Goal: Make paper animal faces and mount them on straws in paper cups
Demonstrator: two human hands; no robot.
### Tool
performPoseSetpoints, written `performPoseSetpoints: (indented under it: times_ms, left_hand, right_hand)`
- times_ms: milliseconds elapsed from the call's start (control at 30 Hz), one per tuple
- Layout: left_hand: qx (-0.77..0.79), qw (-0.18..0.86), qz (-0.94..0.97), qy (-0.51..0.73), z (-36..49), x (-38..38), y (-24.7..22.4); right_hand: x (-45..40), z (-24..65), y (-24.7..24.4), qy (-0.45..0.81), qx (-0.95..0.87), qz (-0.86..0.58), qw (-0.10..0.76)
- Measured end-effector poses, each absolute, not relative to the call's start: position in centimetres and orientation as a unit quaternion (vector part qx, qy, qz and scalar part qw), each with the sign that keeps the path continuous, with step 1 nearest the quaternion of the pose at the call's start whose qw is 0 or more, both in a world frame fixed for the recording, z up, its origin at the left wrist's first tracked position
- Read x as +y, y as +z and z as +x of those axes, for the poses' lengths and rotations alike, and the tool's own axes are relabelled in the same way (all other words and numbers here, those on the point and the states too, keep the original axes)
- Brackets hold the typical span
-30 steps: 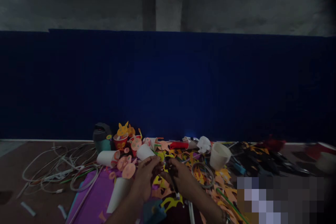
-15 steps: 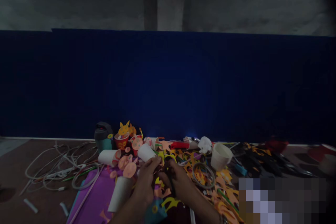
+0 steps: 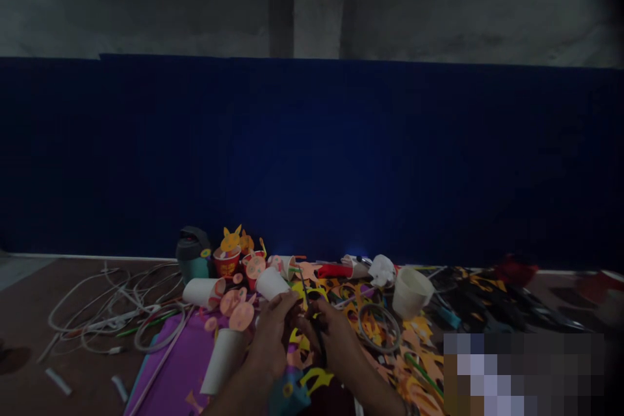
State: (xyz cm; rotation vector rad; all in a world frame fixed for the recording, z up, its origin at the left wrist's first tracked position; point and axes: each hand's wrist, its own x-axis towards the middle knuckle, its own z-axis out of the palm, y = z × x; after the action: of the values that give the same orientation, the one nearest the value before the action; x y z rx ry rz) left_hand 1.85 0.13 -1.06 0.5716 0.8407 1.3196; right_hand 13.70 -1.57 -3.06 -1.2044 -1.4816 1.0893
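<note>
In my right hand [image 3: 335,337] is a pair of dark scissors [image 3: 304,285], the narrow blades pointing up and away from me. Close beside it on the left, my left hand [image 3: 273,328] has its fingers pinched together; what they hold is too dark and small to name. Yellow paper cut-outs [image 3: 316,377] lie beneath and between the hands. A white paper cup [image 3: 272,283] rests tilted just beyond my left fingertips. Left of that wrist stands another white cup [image 3: 225,359], with pink animal-face cut-outs [image 3: 240,316] at its top.
Red cups with a yellow animal face [image 3: 231,238] stand by a teal bottle [image 3: 192,259] at the back. White cables [image 3: 97,299] sprawl at left, near a purple sheet [image 3: 170,364]. Right are a tape roll [image 3: 378,327], a white tub [image 3: 411,292], crumpled paper [image 3: 381,270] and orange scraps [image 3: 419,370].
The scissors' blades show more clearly above the fingers, and the right hand has turned slightly. Both hands stay close together; the surrounding things look unmoved.
</note>
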Motion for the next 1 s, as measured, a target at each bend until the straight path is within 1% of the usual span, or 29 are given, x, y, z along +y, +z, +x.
performPoseSetpoints:
  times_ms: [267, 433, 733, 1000]
  left_hand:
    - [0.346, 0.669, 0.285, 0.593, 1.4, 0.9, -1.3]
    - [0.356, 0.664, 0.297, 0.586, 1.5, 0.5, -1.0]
    - [0.37, 0.657, 0.308, 0.58, 1.5, 0.3, -0.8]
    - [0.376, 0.649, 0.327, 0.575, 1.4, 0.3, -1.1]
  right_hand:
    - [-1.8, 13.6, -2.0, 0.49, -0.598, -0.435, 0.461]
    - [-1.7, 13.5, -2.6, 0.477, -0.61, -0.441, 0.454]
    - [-2.1, 13.2, -1.4, 0.492, -0.59, -0.422, 0.481]
    - [-1.8, 13.3, -2.0, 0.498, -0.589, -0.416, 0.482]
